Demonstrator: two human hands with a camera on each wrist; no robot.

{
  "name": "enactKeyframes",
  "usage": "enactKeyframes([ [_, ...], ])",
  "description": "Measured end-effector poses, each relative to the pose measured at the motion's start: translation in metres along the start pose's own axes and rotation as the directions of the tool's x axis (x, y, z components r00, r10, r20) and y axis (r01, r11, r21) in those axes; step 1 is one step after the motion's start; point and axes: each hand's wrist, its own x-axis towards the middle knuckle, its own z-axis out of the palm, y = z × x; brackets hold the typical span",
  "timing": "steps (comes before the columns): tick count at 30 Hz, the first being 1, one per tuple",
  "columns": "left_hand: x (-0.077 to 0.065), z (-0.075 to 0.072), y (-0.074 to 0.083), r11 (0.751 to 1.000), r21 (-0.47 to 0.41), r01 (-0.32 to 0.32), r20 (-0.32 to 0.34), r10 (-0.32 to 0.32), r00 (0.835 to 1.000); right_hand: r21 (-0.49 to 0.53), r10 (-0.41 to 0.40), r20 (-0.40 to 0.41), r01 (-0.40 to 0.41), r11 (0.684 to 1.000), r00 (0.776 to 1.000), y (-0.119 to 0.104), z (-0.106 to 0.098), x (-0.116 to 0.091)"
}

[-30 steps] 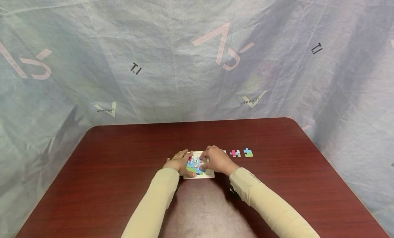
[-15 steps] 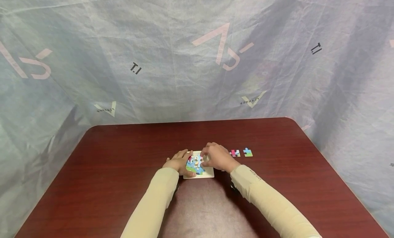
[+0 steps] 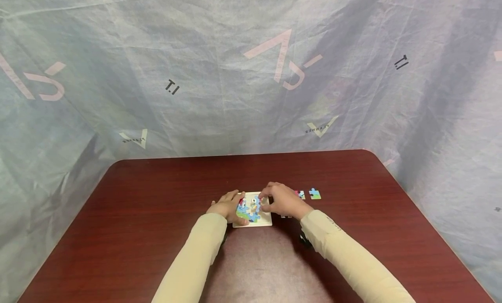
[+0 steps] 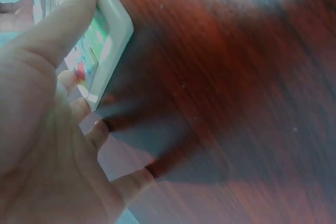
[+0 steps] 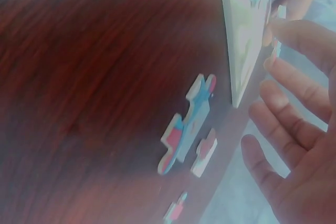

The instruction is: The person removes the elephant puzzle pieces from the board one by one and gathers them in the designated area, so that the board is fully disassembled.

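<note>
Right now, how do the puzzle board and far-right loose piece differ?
The puzzle board is larger than the loose piece. The board is rectangular with a pale rim; the piece has a knobbed outline. The left hand touches the board; no hand touches the piece. Both lie on the table.

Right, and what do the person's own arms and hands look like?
Both arms wear long, pale cream sleeves: left sleeve, right sleeve. Small dark lettering, too small to read, runs near the right cuff. A dark item shows below that wrist, unclear what. The left hand and right hand wear no gloves.
</note>
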Motion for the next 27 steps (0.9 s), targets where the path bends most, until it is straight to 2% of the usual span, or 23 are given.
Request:
enactKeyframes([
  [14, -0.005, -0.002, 0.003, 0.999, -0.02, -0.03, -0.009, 0.03, 1.0, 0.006, 0.028, 0.003, -0.028, 1.0, 1.0, 0.023, -0.01, -0.024],
  [24, -0.006, -0.002, 0.004, 1.0, -0.015, -0.028, -0.024, 0.027, 0.999, -0.002, -0.018, -0.026, 0.018, 1.0, 1.0, 0.031, -0.024, -0.035],
  [27, -0.006, -0.002, 0.004, 1.0, -0.02, -0.024, -0.026, 0.024, 0.999, -0.016, -0.006, -0.039, 0.006, 1.0, 0.999, 0.033, -0.027, -0.037],
])
